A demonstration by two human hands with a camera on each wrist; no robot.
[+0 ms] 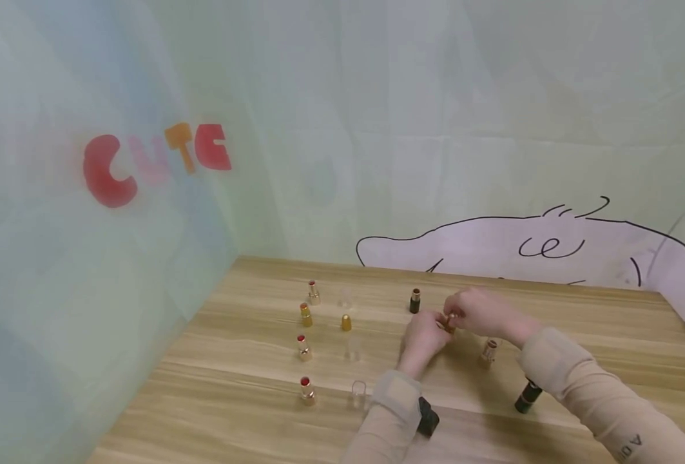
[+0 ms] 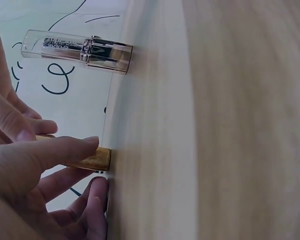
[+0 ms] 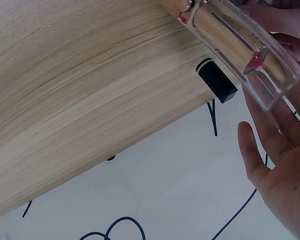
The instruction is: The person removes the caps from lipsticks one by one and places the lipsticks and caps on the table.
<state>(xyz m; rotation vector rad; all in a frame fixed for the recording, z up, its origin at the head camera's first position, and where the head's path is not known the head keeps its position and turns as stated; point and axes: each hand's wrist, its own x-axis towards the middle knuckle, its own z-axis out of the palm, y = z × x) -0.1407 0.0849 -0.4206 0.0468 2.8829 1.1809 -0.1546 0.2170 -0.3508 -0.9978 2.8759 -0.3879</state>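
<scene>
A gold lipstick tube (image 2: 92, 160) stands on the wooden table between the two hands. My left hand (image 1: 426, 334) holds it low down, the thumb lying along its side in the left wrist view. My right hand (image 1: 481, 312) pinches its top end, which the fingers mostly hide. Near the right wrist stands a lipstick in a clear cap (image 1: 489, 353); it looms large beside the right hand (image 3: 285, 160) in the right wrist view. Just beyond the left hand is a black lipstick (image 1: 415, 301) with a gold upper part.
Uncapped red lipsticks (image 1: 304, 348) and a gold lipstick (image 1: 306, 314) form a column at the left. Beside them stand clear caps (image 1: 359, 393) and a gold cap (image 1: 346, 322). A dark tube (image 1: 529, 396) stands under the right forearm. A fabric wall rises behind the table.
</scene>
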